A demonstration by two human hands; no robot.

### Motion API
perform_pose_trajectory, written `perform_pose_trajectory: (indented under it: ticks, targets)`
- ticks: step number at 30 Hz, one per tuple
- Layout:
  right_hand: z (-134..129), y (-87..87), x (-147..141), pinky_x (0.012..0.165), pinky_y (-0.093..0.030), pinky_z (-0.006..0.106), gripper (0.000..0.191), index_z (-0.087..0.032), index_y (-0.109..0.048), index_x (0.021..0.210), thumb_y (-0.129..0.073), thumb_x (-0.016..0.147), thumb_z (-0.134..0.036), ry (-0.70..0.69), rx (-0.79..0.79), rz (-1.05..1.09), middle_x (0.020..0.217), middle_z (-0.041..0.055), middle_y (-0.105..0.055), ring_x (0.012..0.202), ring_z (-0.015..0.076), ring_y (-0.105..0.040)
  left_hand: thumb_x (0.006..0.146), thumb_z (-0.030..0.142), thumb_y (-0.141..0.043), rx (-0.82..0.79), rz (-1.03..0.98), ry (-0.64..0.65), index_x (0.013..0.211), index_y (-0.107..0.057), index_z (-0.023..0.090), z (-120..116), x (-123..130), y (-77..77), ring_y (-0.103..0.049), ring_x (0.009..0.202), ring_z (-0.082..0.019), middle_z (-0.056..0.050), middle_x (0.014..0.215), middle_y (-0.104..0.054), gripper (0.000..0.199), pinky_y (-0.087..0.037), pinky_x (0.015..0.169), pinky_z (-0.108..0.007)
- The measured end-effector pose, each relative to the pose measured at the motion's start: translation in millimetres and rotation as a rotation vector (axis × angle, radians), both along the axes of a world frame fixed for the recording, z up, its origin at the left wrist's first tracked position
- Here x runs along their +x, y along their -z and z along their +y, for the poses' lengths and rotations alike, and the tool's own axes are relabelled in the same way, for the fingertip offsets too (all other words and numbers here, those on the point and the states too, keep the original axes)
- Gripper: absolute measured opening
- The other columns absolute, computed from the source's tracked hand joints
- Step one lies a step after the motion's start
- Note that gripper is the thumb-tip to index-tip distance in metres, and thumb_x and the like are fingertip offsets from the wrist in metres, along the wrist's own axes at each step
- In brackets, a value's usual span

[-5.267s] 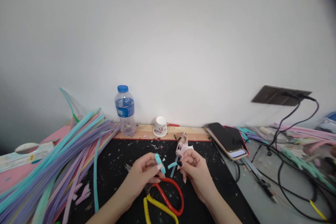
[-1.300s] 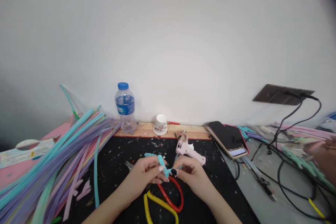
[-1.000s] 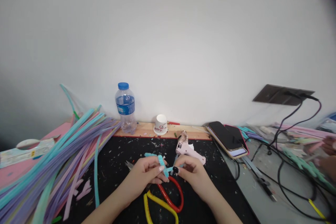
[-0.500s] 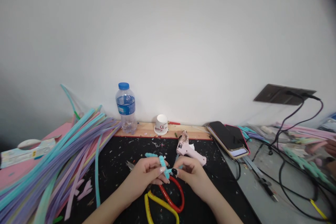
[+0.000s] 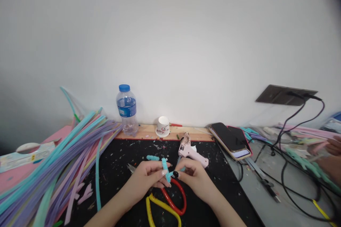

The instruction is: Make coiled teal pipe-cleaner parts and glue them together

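Note:
Between my hands is a turquoise pipe cleaner piece (image 5: 165, 166), bent and coiled in part. My left hand (image 5: 148, 179) pinches its upright section between thumb and fingers. My right hand (image 5: 192, 177) is closed on a short end of the same pipe cleaner, thumb and forefinger pressed together. Below them lie scissors with one red handle (image 5: 183, 198) and one yellow handle (image 5: 163, 207); the blades are mostly hidden behind my left hand. Another turquoise coiled bit (image 5: 152, 158) shows just beyond my left fingers. A pink glue gun (image 5: 194, 154) rests behind my right hand.
Bundled pastel pipe cleaners (image 5: 66, 159) cover the left side. A water bottle (image 5: 127, 111) and a paper cup (image 5: 162, 127) stand by the wall. Phones (image 5: 231, 140) and black cables (image 5: 286, 181) lie to the right. Another person's hand (image 5: 331, 159) is at the far right edge.
My hands keep nearly the same pinch on the pipe cleaner, with only a tiny shift. The whole view has moved slightly, and the other person's hand has moved.

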State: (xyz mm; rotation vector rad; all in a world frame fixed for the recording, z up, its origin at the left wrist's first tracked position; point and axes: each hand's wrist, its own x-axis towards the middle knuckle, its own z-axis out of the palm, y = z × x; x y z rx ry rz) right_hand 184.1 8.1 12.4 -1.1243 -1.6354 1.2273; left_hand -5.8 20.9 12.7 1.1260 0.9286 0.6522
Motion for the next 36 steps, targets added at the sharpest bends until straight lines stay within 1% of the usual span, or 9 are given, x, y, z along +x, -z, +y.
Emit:
perform_pose_trajectory:
  ticks: [5,9,14,16,19,23,26,28,36]
  targets:
    - [-1.1,0.4,-1.6,0.058,-0.039,0.025,0.011,-0.016,-0.064,0.069,-0.061,0.078,-0.022,0.028,0.082,-0.071,0.068,0.0013,-0.058,0.064,0.0142,-0.05,0.073,0.038,-0.062,-0.024,-0.005,-0.009,0.103,-0.064,0.013,1.0,0.5,1.4,-0.067,0.067,-0.016,-0.004,0.068,-0.071,0.038,-0.051,0.066,-0.025]
    - [-1.2,1.4,-1.8,0.059,-0.04,0.025,0.009,-0.016,-0.065,0.07,-0.061,0.078,-0.019,0.052,0.113,-0.115,0.068,0.002,-0.059,0.065,0.0151,-0.052,0.073,0.037,-0.063,-0.034,-0.001,-0.023,0.103,-0.064,0.014,1.0,0.1,4.3,-0.067,0.071,-0.017,-0.005,0.07,-0.072,0.038,-0.051,0.067,-0.026]
    - [-1.0,1.4,-2.1,0.056,-0.039,0.025,0.009,-0.016,-0.064,0.069,-0.061,0.077,-0.019,0.088,0.119,-0.143,0.068,0.002,-0.059,0.063,0.0151,-0.052,0.069,0.034,-0.067,-0.02,-0.037,-0.018,0.103,-0.064,0.019,1.5,-0.3,7.4,-0.067,0.079,-0.019,-0.004,0.085,-0.072,0.037,-0.051,0.07,-0.026]
    - [-1.3,0.4,-2.3,0.054,-0.038,0.024,0.009,-0.016,-0.063,0.069,-0.061,0.077,-0.019,0.097,0.119,-0.153,0.067,0.0016,-0.058,0.061,0.0145,-0.051,0.069,0.034,-0.068,-0.021,-0.037,-0.012,0.102,-0.064,0.019,1.6,0.0,6.6,-0.066,0.082,-0.019,-0.003,0.087,-0.072,0.036,-0.05,0.071,-0.026]
    - [-2.2,-1.0,-2.6,0.054,-0.038,0.024,0.009,-0.016,-0.064,0.069,-0.06,0.077,-0.019,0.096,0.124,-0.158,0.067,0.0014,-0.058,0.061,0.0143,-0.05,0.072,0.035,-0.065,-0.028,-0.028,-0.021,0.101,-0.064,0.018,1.5,0.7,4.7,-0.067,0.082,-0.019,-0.004,0.085,-0.072,0.034,-0.05,0.071,-0.026]
    - [-3.6,-1.1,-3.4,0.054,-0.038,0.023,0.009,-0.016,-0.062,0.07,-0.059,0.077,-0.019,0.085,0.1,-0.151,0.067,0.0007,-0.057,0.061,0.0132,-0.049,0.076,0.037,-0.06,-0.021,-0.025,-0.048,0.098,-0.064,0.016,0.9,1.3,3.8,-0.067,0.077,-0.018,-0.004,0.079,-0.072,0.032,-0.051,0.068,-0.025]
    - [-4.9,-0.2,-4.8,0.053,-0.036,0.022,0.008,-0.016,-0.06,0.071,-0.058,0.077,-0.019,0.076,0.073,-0.161,0.067,-0.0009,-0.055,0.058,0.0118,-0.046,0.076,0.038,-0.059,0.001,-0.011,-0.026,0.094,-0.065,0.015,0.3,1.4,2.7,-0.067,0.074,-0.018,-0.004,0.073,-0.071,0.029,-0.051,0.067,-0.025]
    - [-5.8,0.2,-5.9,0.053,-0.036,0.022,0.007,-0.016,-0.059,0.07,-0.057,0.077,-0.017,0.068,0.069,-0.175,0.066,-0.0019,-0.054,0.058,0.0113,-0.045,0.076,0.038,-0.058,0.017,0.006,-0.012,0.092,-0.065,0.016,-0.1,1.6,1.6,-0.067,0.074,-0.018,-0.003,0.072,-0.071,0.028,-0.051,0.067,-0.025]
    - [-7.8,-2.4,-7.1,0.059,-0.038,0.022,0.012,-0.017,-0.059,0.071,-0.053,0.078,-0.009,0.022,0.117,-0.228,0.071,-0.0009,-0.055,0.067,0.0131,-0.049,0.078,0.037,-0.056,0.074,0.051,0.009,0.078,-0.064,0.015,-0.3,3.4,-1.7,-0.067,0.069,-0.015,-0.002,0.069,-0.069,0.023,-0.051,0.062,-0.022]
